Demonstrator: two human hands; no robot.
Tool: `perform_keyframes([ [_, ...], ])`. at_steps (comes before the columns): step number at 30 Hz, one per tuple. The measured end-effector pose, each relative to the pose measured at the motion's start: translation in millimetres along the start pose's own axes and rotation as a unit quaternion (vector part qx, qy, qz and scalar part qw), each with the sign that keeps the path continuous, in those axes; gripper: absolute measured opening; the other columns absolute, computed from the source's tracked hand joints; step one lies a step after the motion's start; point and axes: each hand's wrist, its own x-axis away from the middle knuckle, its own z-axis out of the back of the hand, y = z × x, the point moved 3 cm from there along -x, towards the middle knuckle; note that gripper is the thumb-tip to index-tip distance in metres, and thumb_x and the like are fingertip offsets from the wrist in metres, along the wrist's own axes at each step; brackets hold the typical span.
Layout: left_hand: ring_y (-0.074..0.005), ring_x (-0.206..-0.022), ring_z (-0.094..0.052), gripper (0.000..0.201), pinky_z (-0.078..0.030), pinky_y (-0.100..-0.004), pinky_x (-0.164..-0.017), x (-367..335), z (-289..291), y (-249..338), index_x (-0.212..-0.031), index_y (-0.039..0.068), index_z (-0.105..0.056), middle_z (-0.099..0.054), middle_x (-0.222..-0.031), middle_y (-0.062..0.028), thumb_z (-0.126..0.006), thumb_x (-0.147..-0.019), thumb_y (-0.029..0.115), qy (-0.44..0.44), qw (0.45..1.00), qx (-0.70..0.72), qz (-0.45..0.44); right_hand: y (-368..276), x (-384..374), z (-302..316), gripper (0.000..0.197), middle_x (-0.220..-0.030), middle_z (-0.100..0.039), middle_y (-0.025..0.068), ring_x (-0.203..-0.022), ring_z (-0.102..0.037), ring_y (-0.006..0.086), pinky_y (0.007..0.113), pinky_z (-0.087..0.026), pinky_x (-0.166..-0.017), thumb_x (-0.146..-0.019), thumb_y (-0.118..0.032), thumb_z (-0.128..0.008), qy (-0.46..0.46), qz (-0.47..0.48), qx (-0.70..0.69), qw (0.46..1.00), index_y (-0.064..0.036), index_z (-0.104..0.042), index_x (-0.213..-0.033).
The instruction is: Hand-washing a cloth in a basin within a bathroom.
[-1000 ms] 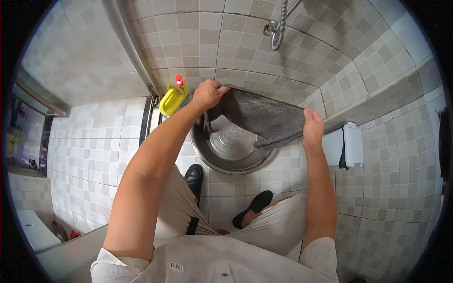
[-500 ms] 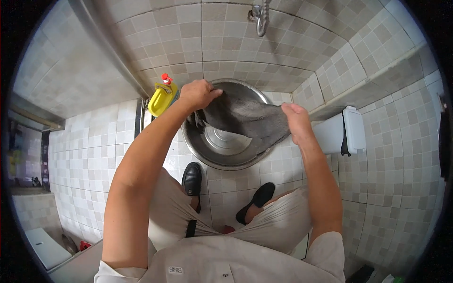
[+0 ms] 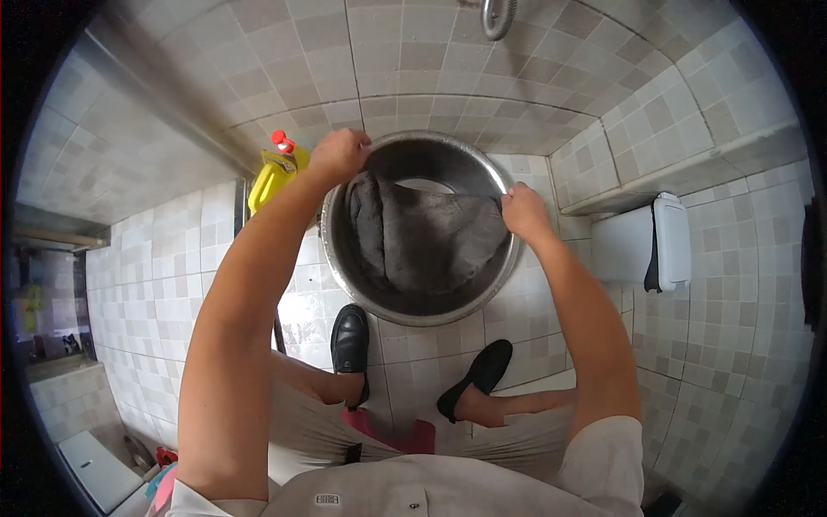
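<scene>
A dark grey cloth (image 3: 439, 237) hangs folded inside a round metal basin (image 3: 412, 314) on the tiled floor. My right hand (image 3: 525, 212) is closed at the basin's right side, pinching the cloth's right corner. At the upper left rim my left hand (image 3: 339, 155) is closed too, its fingers curled just above the cloth's left end. The spot where those fingers meet the cloth is largely hidden. Part of the basin's shiny bottom shows behind the cloth's top edge.
A yellow jug with a red cap (image 3: 277, 177) stands left of the basin. To the right is a white bin (image 3: 642, 246) by the wall. A metal hose (image 3: 497, 19) hangs above. My black shoes (image 3: 350, 340) are close to the basin; something pink (image 3: 389, 431) shows between my legs.
The cloth, stretched above the basin before, has dropped down into it. My right hand has come lower and slightly left; my left hand has shifted left and a little up.
</scene>
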Motion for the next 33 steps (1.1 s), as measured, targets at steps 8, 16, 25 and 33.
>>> perform_keyframes([
  [8, -0.0340, -0.087, -0.065, 0.027, -0.050, -0.0438, -0.082, 28, -49, -41, -0.094, 0.010, -0.070, -0.067, -0.089, -0.0174, -0.057, -0.075, 0.025, -0.145, 0.989, -0.020, 0.034, -3, 48, -80, 0.024, -0.092, -0.065, 0.0229, -0.089, -0.062, 0.0401, 0.048, -0.048, -0.081, -0.087, -0.020, -0.050, -0.177, 0.004, -0.013, 0.984, -0.0033, -0.067, -0.086],
  [16, -0.0355, -0.088, -0.064, 0.023, -0.050, -0.0440, -0.080, 24, 5, -15, -0.092, 0.008, -0.068, -0.066, -0.088, -0.0187, -0.057, -0.078, 0.023, -0.039, 0.998, -0.044, 0.031, -44, 92, -138, 0.026, -0.097, -0.065, 0.0202, -0.093, -0.061, 0.0397, 0.047, -0.048, -0.082, -0.087, -0.022, -0.050, -0.317, 0.074, -0.130, 0.936, -0.0032, -0.067, -0.089],
  [25, -0.0359, -0.091, -0.063, 0.039, -0.048, -0.0426, -0.080, 66, 107, -90, -0.092, -0.003, -0.063, -0.065, -0.094, -0.0240, -0.064, -0.077, 0.034, 0.266, 0.921, 0.001, 0.284, -93, 95, -37, 0.027, -0.098, -0.064, 0.0213, -0.094, -0.060, 0.0395, 0.047, -0.048, -0.080, -0.086, -0.023, -0.054, -0.391, 0.164, -0.030, 0.905, -0.0005, -0.062, -0.097],
  [33, -0.0255, -0.073, -0.066, 0.045, -0.051, -0.0360, -0.062, 76, 46, -142, -0.090, -0.003, -0.065, -0.066, -0.081, -0.0172, -0.079, -0.061, 0.028, 0.048, 0.931, 0.173, 0.317, -140, 171, 103, 0.027, -0.094, -0.062, 0.0191, -0.092, -0.059, 0.0383, 0.048, -0.047, -0.079, -0.089, -0.026, -0.053, -0.337, 0.231, -0.112, 0.906, -0.0001, -0.058, -0.096],
])
